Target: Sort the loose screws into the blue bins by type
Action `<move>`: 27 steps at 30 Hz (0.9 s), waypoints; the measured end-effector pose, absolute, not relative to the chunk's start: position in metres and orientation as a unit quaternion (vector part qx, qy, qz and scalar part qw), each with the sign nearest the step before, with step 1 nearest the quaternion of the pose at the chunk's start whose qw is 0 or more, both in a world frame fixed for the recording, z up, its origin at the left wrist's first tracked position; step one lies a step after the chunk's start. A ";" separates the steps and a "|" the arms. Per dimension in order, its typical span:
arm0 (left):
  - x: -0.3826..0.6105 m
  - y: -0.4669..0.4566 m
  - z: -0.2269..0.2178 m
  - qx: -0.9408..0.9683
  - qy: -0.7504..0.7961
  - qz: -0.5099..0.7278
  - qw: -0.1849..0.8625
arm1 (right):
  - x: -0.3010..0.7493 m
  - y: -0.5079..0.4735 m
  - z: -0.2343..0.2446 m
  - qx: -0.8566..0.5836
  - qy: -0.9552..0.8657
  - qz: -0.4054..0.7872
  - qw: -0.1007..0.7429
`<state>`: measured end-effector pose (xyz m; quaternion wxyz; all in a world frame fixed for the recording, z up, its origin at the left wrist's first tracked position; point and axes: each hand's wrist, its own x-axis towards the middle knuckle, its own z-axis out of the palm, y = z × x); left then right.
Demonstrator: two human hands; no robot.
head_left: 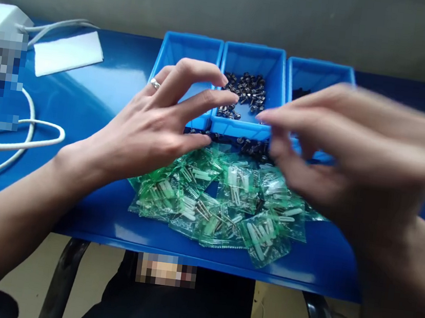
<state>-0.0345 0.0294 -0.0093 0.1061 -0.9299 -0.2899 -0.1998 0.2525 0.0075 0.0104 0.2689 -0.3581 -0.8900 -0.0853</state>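
My left hand (163, 117) reaches over the front of the left blue bin (190, 43), fingers curved and apart, with nothing visible between them. A ring is on one of its fingers. My right hand (323, 136) is smeared by motion in front of the right blue bin (320, 66). Its thumb and fingers are drawn together; whatever they may hold is hidden. Between the hands, the middle blue bin (254, 53) contains many small dark screws (250, 89). More dark screws (254, 147) lie loose before the bins. Below them spread green clear bags (224, 222) of screws and white plugs.
A white folded paper (68, 53) lies at the left on the blue table (105, 213). Beside it are a white cable (28, 144) and a white box (5, 17). A grey wall (231, 6) stands behind the bins. Black chair arms (61, 285) are below the table edge.
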 end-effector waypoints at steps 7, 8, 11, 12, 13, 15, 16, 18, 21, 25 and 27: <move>-0.040 0.029 -0.003 -0.943 -0.282 -0.175 0.030 | 0.216 0.003 -0.005 -0.335 -0.922 -0.186 0.064; -0.041 0.030 -0.003 -0.947 -0.269 -0.173 0.037 | 0.215 0.003 -0.006 -0.341 -0.921 -0.181 0.055; -0.044 0.030 -0.004 -0.952 -0.236 -0.175 0.081 | 0.218 0.005 -0.008 -0.337 -0.927 -0.142 0.084; -0.044 0.030 -0.005 -0.953 -0.228 -0.178 0.095 | 0.219 0.005 -0.008 -0.331 -0.928 -0.130 0.109; -0.044 0.030 -0.006 -0.952 -0.225 -0.181 0.104 | 0.221 0.005 -0.008 -0.327 -0.927 -0.113 0.141; -0.043 0.031 -0.007 -0.949 -0.230 -0.193 0.100 | 0.223 0.005 -0.005 -0.336 -0.914 -0.039 0.222; -0.042 0.031 -0.007 -0.947 -0.234 -0.199 0.090 | 0.224 0.005 -0.002 -0.350 -0.898 0.027 0.266; -0.041 0.031 -0.009 -0.946 -0.241 -0.203 0.074 | 0.226 0.006 0.005 -0.378 -0.837 0.199 0.342; -0.042 0.032 -0.011 -0.946 -0.239 -0.198 0.089 | 0.231 0.010 0.012 -0.387 -0.751 0.384 0.372; -0.042 0.034 -0.015 -0.945 -0.221 -0.210 0.120 | 0.239 0.016 0.015 -0.393 -0.744 0.394 0.369; -0.042 0.036 -0.016 -0.944 -0.215 -0.226 0.112 | 0.242 0.018 0.015 -0.415 -0.743 0.340 0.400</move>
